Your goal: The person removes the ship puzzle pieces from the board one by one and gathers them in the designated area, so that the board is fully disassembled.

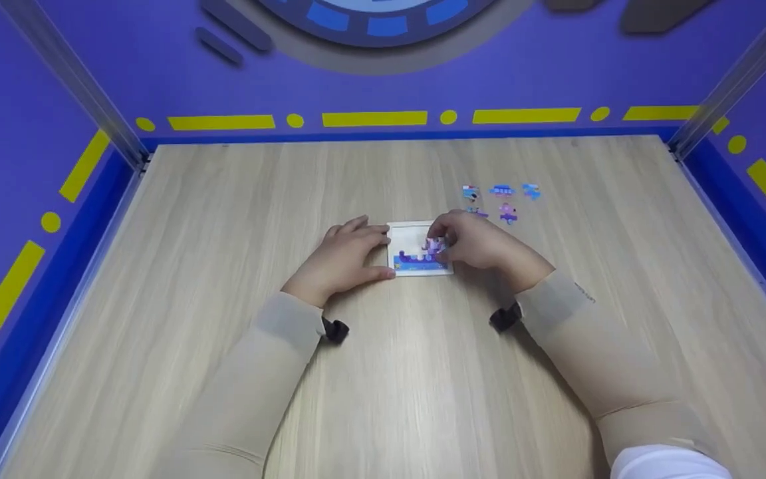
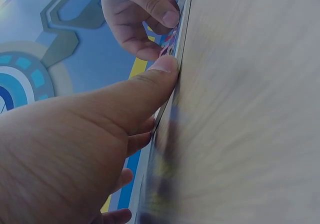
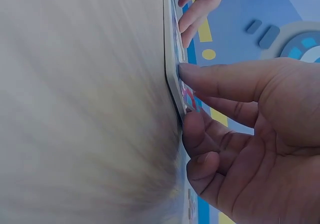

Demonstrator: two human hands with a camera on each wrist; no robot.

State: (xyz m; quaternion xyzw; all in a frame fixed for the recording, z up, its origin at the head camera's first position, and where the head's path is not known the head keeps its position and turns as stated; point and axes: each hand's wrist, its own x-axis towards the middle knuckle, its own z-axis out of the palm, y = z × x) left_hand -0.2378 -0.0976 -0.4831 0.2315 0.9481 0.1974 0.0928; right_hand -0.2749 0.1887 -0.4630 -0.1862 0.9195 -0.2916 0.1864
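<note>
The left hand (image 1: 350, 256), fingers extended, braces the tray (image 1: 409, 234) along its left edge, likely against sliding on the worktop (image 1: 383, 372), while the right hand (image 1: 476, 241) pinches a puzzle piece (image 1: 433, 245) at the tray's right side.

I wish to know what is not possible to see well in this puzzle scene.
Head: right edge of the tray, partly covered by the right hand.
Head: one loose piece, partly behind that hand.
Head: fine details on other loose pieces, too small.
Left wrist: the tray's inside, seen edge-on.
Right wrist: left hand, cut off by the top edge.
</note>
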